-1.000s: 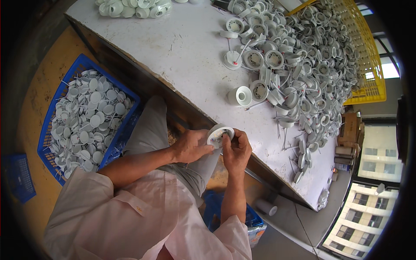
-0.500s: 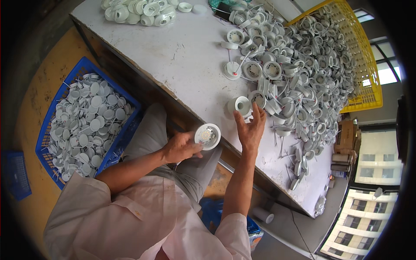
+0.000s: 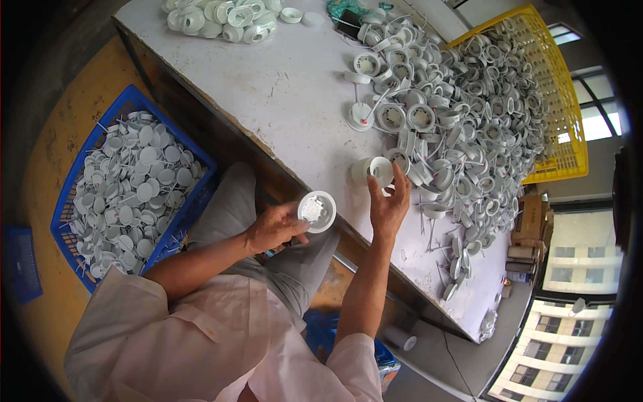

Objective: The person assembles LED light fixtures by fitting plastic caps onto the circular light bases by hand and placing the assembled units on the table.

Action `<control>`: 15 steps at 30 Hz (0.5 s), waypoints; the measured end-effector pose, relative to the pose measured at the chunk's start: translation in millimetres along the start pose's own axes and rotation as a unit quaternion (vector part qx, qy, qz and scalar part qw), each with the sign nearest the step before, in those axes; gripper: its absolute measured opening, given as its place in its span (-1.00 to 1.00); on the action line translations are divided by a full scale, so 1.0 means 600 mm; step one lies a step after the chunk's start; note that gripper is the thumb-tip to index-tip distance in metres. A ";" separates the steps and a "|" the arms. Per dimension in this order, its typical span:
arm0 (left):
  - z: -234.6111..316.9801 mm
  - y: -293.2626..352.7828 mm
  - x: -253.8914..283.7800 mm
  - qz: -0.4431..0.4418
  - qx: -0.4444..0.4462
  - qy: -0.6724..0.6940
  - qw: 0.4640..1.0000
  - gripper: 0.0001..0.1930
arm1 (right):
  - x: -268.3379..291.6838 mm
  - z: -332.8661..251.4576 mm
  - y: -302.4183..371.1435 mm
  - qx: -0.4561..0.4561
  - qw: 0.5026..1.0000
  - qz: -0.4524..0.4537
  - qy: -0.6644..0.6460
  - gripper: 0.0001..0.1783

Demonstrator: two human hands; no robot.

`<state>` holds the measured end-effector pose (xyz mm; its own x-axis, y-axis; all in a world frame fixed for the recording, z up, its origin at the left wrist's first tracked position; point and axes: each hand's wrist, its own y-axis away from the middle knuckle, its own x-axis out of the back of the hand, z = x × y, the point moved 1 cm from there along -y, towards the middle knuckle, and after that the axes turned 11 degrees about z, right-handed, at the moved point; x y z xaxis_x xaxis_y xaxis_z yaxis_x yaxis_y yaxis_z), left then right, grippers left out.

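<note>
In my left hand [image 3: 276, 226], held over my lap by the table's edge, is a round white LED lamp housing [image 3: 317, 212]. Its open face is turned up, showing a pale board with small light spots inside the rim. My right hand [image 3: 388, 206] reaches over the tabletop, thumb and fingers closed on the rim of a white plastic cup [image 3: 366, 173] with a round opening. That cup stands beside a big heap of similar white lamp housings [image 3: 462, 134] with short wires. The fingers partly cover its rim.
A yellow basket [image 3: 581, 151] lies tipped behind the heap. On my left stands a blue basket [image 3: 60, 221] full of round white discs with wires. Bagged white cups [image 3: 224, 20] lie at the table's far left. A dark phone-like slab [image 3: 349, 24] is near the heap.
My right hand has closed from a spread reach onto the white cup's rim. The lamp housing in my left hand has shifted slightly left and its inside looks brighter.
</note>
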<state>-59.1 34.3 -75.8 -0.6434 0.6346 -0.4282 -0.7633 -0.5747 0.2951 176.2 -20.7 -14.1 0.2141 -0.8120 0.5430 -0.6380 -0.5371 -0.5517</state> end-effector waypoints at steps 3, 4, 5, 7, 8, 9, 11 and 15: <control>-0.004 -0.006 0.003 -0.002 -0.005 0.032 0.999 -0.63 | 0.007 0.001 0.005 0.002 1.000 0.013 -0.012 -0.35; -0.003 -0.009 0.001 -0.002 -0.023 0.035 0.999 -0.63 | 0.010 0.001 0.009 0.005 0.999 0.024 -0.026 -0.36; -0.002 -0.011 0.001 0.000 -0.041 0.039 0.998 -0.64 | 0.014 -0.005 0.016 0.004 0.999 0.022 -0.027 -0.36; 0.000 -0.014 0.006 0.006 -0.043 0.026 0.999 -0.63 | 0.026 -0.035 0.034 -0.052 0.997 -0.004 -0.060 -0.39; 0.001 -0.014 0.005 0.007 -0.046 0.013 0.999 -0.62 | 0.033 -0.050 0.045 -0.077 0.992 -0.037 -0.087 -0.34; 0.002 -0.015 0.004 0.008 -0.045 0.013 0.999 -0.62 | 0.038 -0.056 0.057 -0.079 0.992 -0.037 -0.088 -0.34; 0.005 -0.014 -0.002 0.004 -0.060 0.001 0.998 -0.59 | 0.041 -0.068 0.081 0.001 0.986 -0.119 -0.118 -0.29; -0.010 -0.019 -0.011 -0.007 -0.091 0.034 0.995 -0.56 | 0.033 -0.078 0.109 0.027 0.974 -0.177 -0.140 -0.22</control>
<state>-45.4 33.4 -81.7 -0.6228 0.6097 -0.4903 -0.7447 -0.6542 0.1325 104.2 -61.3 -10.2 0.6115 -0.6002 0.5155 -0.4501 -0.7997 -0.3973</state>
